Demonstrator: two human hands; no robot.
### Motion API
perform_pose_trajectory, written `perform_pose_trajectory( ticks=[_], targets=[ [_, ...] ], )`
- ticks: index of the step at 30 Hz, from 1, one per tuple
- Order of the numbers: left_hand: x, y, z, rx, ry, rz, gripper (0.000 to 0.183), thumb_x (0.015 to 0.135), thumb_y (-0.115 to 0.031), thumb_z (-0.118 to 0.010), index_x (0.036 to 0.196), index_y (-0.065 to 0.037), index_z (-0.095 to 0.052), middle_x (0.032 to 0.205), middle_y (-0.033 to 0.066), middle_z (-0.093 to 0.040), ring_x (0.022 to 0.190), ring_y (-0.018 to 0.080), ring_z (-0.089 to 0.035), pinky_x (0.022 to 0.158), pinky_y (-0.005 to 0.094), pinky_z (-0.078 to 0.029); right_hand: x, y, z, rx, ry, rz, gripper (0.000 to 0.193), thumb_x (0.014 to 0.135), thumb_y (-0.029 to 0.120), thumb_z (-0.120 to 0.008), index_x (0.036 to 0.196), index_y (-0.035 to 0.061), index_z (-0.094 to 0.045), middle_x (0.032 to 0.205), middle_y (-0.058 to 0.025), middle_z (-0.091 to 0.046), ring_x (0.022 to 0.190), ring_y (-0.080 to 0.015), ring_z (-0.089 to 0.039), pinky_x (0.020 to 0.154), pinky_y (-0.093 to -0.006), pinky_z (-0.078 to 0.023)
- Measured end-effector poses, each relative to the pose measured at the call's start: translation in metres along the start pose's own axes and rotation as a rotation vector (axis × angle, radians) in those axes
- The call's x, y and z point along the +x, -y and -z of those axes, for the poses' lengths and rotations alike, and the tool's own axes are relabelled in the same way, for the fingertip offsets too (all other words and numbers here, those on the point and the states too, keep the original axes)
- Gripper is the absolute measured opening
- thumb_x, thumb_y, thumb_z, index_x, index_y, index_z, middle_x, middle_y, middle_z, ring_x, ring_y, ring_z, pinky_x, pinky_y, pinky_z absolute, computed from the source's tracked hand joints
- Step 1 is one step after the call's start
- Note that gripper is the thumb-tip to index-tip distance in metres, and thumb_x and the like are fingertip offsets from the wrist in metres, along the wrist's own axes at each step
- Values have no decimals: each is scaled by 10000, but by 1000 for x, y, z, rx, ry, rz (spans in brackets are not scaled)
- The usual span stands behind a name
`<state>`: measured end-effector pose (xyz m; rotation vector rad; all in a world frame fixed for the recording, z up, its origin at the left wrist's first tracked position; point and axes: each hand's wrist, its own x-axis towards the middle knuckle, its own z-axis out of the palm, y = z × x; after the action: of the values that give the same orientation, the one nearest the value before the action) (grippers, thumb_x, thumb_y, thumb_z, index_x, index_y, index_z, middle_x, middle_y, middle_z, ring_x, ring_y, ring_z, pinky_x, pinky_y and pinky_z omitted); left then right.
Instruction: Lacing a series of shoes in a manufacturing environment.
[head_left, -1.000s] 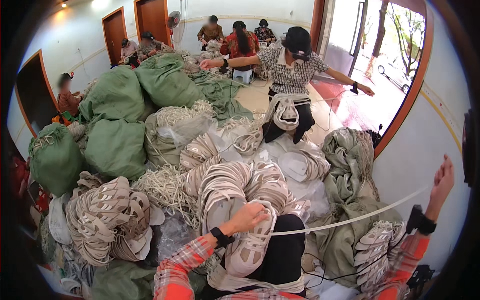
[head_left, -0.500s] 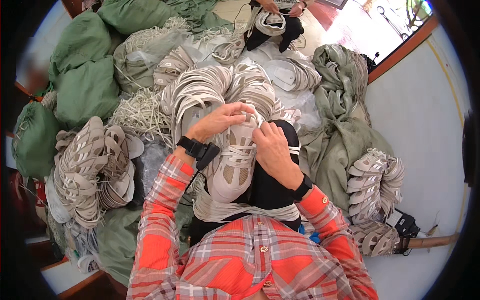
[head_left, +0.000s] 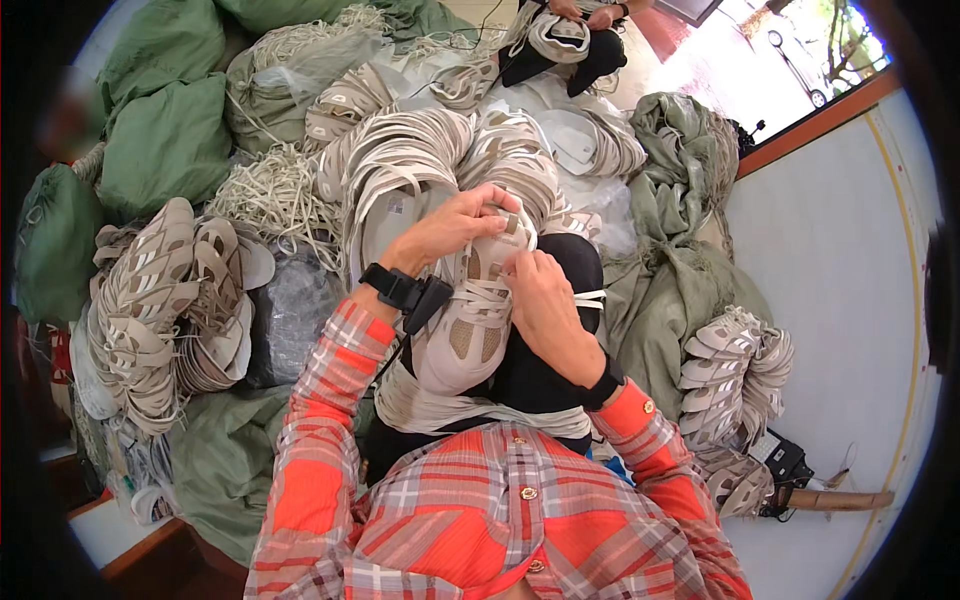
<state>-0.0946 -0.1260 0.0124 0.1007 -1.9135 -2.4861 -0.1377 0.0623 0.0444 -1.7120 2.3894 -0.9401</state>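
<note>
A beige shoe upper with mesh panels and a part-laced front lies across my black-clad lap, its toe toward me. My left hand is curled round the upper's far end by the tongue, with thumb and fingers closed on it. From there a pale shoelace loops over to my right hand, whose thumb and fingertips pinch it at the upper's right edge. Another lace end pokes out past my right hand above the knee. What lies under the fingertips is hidden.
Beyond my knees stand long rows of stacked shoe uppers. Loose laces are heaped to their left. Green sacks, more uppers and an olive cloth surround me. Another person's hands work on a shoe at the far end.
The view has shifted slightly. Both hands stay at the upper's far end, and the lace loop between them now bows farther out to the right.
</note>
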Motion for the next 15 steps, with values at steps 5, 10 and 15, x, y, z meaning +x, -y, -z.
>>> perform_pose_trajectory(
  ticks=[5,10,15],
  targets=[
    [4,6,4,36,16,-19,284,889,-86,-542,1164,-34,-496,896,-28,-566,781,31,-509,723,183,-421,7,0,-10,150,-8,-81,132,774,-33,-528,899,-16,-485,881,-180,-546,840,-359,-523,726,-433,-418],
    [-2,4,-2,45,-35,-8,284,889,-65,-531,1168,-35,-491,922,-15,-566,796,38,-512,738,191,-427,18,6,-3,0,33,25,105,771,-21,-531,866,-9,-488,839,-164,-524,826,-348,-514,733,-407,-408],
    [-14,-1,-14,180,-204,-138,226,887,-91,-555,1101,-22,-531,944,13,-585,827,52,-525,726,209,-440,26,7,-4,-333,124,131,131,728,26,-560,843,8,-499,804,-145,-504,787,-304,-513,695,-370,-395]
  ],
)
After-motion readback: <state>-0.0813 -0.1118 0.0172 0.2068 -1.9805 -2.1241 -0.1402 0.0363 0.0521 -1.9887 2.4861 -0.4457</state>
